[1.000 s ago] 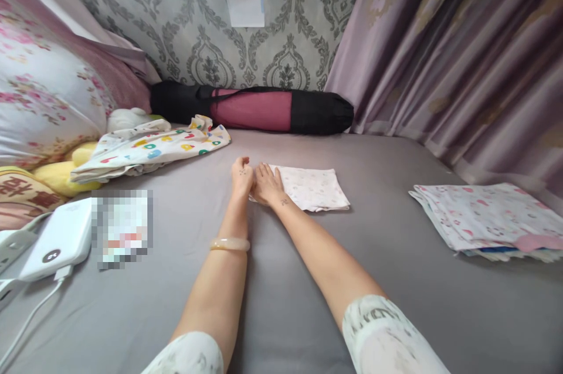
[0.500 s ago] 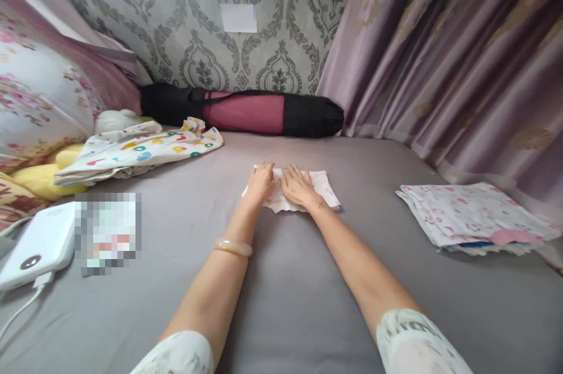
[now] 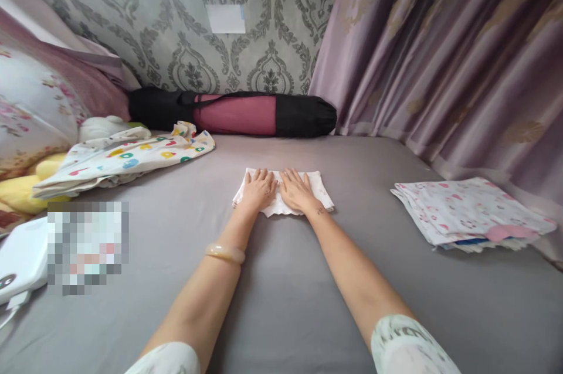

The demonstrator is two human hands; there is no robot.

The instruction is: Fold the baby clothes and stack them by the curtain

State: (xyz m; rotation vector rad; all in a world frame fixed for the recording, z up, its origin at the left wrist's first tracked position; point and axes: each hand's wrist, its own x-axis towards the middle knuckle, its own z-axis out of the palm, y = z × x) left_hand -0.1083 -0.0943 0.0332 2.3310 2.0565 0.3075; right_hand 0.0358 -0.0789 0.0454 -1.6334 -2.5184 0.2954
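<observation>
A small white folded cloth (image 3: pixel 281 207) with faint pinkish marks lies on the grey bed sheet in the middle of the view. My left hand (image 3: pixel 258 189) rests flat on its left part, palm down, fingers stretched out and pointing away from me. Beside it my right hand (image 3: pixel 298 191) lies flat on the right part, fingers extended as well. The two hands are close together, thumbs nearly meeting. Parts of the cloth under the palms are hidden. A pale bangle (image 3: pixel 225 253) circles my left forearm.
Folded pink-patterned cloths (image 3: pixel 470 210) are stacked at the right. A colourful printed cloth (image 3: pixel 132 154) lies at the left, near a white power bank (image 3: pixel 24 254) with a cable and a blurred-out item (image 3: pixel 90 248). A black and maroon long bag (image 3: pixel 235 114) lies along the wall.
My left hand has flattened, its fingers now spread on the cloth's left part where they were more bunched. My right hand stays flat on the cloth. The view has shifted slightly.
</observation>
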